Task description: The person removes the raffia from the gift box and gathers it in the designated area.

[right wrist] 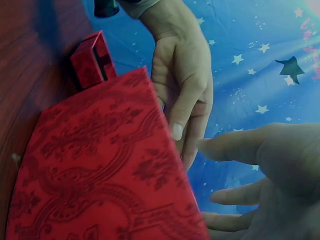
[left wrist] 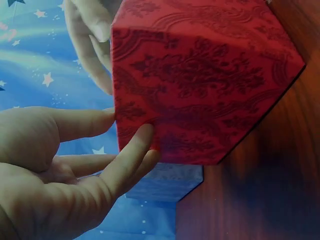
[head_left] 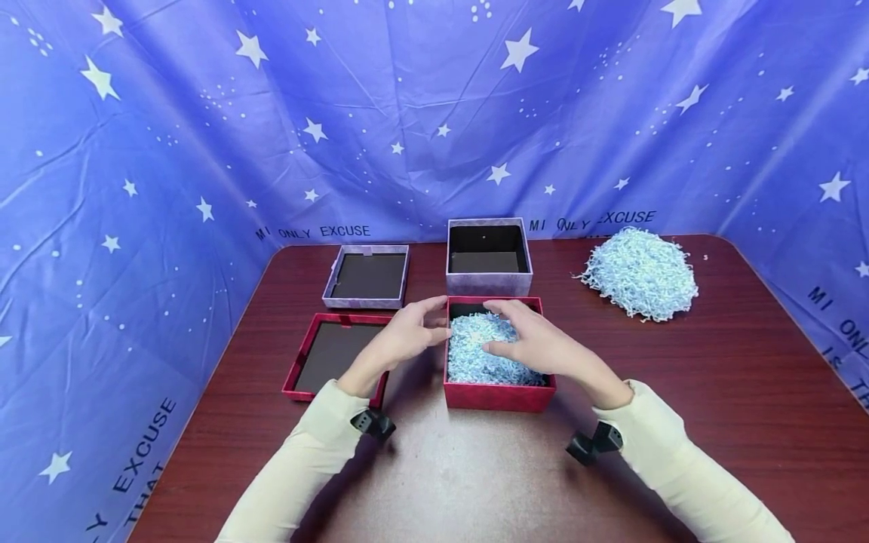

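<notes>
A red patterned box (head_left: 498,397) stands in the middle of the table, filled with pale blue shredded paper (head_left: 471,362). My left hand (head_left: 405,333) is at the box's left wall with its fingers loosely extended. In the left wrist view, its fingertips reach the red side (left wrist: 200,95) and the rim. Over the right part of the box hovers my right hand (head_left: 543,343), thumb and fingers spread above the shredded paper. The right wrist view shows that hand (right wrist: 280,170) beside the rim, nothing gripped between its fingers.
A red lid (head_left: 333,358) lies inner side up at the left, with a lilac lid (head_left: 370,277) behind it. Behind the red box stands an open lilac box (head_left: 489,284). A heap of shredded paper (head_left: 641,275) sits at the back right, near the starry curtain (head_left: 421,98).
</notes>
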Demonstrator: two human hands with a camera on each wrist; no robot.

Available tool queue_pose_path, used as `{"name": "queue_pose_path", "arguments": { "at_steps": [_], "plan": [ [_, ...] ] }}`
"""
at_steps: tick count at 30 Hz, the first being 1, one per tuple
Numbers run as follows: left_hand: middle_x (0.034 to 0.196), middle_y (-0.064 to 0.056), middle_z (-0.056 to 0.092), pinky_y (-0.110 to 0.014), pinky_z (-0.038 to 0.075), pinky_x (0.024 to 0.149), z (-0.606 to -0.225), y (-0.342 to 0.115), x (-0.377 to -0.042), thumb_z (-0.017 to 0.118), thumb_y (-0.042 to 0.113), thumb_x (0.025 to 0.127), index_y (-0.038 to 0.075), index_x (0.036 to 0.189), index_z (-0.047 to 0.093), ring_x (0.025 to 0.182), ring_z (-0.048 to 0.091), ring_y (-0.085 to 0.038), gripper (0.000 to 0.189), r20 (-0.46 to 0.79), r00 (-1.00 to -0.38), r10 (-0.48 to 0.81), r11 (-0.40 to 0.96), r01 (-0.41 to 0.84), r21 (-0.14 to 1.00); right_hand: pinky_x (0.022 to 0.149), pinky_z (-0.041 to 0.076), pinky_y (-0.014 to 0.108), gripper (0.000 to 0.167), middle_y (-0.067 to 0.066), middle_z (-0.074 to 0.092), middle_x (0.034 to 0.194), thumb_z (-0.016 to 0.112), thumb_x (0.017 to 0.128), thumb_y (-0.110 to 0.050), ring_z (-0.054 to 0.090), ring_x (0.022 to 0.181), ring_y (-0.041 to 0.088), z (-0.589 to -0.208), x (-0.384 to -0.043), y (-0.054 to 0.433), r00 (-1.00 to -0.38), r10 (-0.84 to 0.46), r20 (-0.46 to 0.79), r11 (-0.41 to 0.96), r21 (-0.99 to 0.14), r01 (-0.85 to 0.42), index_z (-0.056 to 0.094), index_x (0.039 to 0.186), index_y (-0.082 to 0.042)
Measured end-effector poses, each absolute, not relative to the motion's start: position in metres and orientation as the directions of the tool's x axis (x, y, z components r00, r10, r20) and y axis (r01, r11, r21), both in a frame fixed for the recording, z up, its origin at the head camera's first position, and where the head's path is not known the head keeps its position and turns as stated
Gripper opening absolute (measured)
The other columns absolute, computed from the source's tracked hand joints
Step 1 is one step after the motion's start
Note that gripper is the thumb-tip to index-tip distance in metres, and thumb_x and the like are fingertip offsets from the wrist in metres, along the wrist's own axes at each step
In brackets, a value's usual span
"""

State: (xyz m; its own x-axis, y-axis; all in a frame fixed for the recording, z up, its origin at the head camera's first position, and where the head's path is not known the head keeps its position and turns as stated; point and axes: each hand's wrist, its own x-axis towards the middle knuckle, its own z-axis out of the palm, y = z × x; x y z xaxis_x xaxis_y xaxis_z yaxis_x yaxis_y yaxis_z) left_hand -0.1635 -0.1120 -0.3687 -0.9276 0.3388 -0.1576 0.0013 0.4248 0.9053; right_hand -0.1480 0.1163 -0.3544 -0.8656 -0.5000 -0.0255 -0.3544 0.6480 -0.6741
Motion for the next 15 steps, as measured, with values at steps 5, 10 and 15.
{"name": "queue_pose_path", "arguments": {
  "at_steps": [5, 10, 15],
  "plan": [
    [0.141, -0.018, 0.049, -0.037, 0.051, 0.096, -0.371, -0.110, -0.161, 0.061, -0.001, 0.089, 0.003, 0.145, 0.037, 0.124, 0.054, -0.030, 0.061, -0.171, -0.927, 0.332, 0.354, -0.046, 0.934, 0.110, 0.034, 0.054, 0.078, 0.019, 0.038, 0.144, 0.070, 0.086, -0.031, 0.038, 0.133, 0.034, -0.359, -0.151, 0.114, -0.856, -0.506, -0.101, 0.724, -0.590, -0.358, 0.032, 0.147, -0.003],
    [0.141, -0.021, 0.048, -0.040, 0.051, 0.096, -0.372, -0.110, -0.161, 0.059, -0.004, 0.089, 0.002, 0.146, 0.036, 0.126, 0.052, -0.031, 0.061, -0.184, -0.920, 0.345, 0.289, -0.083, 0.954, 0.111, 0.030, 0.058, 0.089, 0.021, 0.029, 0.150, 0.071, 0.084, -0.040, 0.029, 0.138, 0.038, -0.360, -0.154, 0.109, -0.851, -0.483, -0.208, 0.781, -0.541, -0.311, 0.024, 0.151, -0.005],
    [0.144, -0.020, 0.045, -0.044, 0.048, 0.098, -0.372, -0.110, -0.159, 0.057, -0.005, 0.090, 0.003, 0.147, 0.034, 0.128, 0.049, -0.032, 0.062, -0.199, -0.918, 0.343, 0.263, -0.109, 0.959, 0.110, 0.029, 0.061, 0.096, 0.021, 0.024, 0.153, 0.071, 0.082, -0.047, 0.027, 0.140, 0.038, -0.362, -0.158, 0.105, -0.836, -0.461, -0.297, 0.815, -0.514, -0.267, 0.019, 0.152, -0.007]
  ]
}}
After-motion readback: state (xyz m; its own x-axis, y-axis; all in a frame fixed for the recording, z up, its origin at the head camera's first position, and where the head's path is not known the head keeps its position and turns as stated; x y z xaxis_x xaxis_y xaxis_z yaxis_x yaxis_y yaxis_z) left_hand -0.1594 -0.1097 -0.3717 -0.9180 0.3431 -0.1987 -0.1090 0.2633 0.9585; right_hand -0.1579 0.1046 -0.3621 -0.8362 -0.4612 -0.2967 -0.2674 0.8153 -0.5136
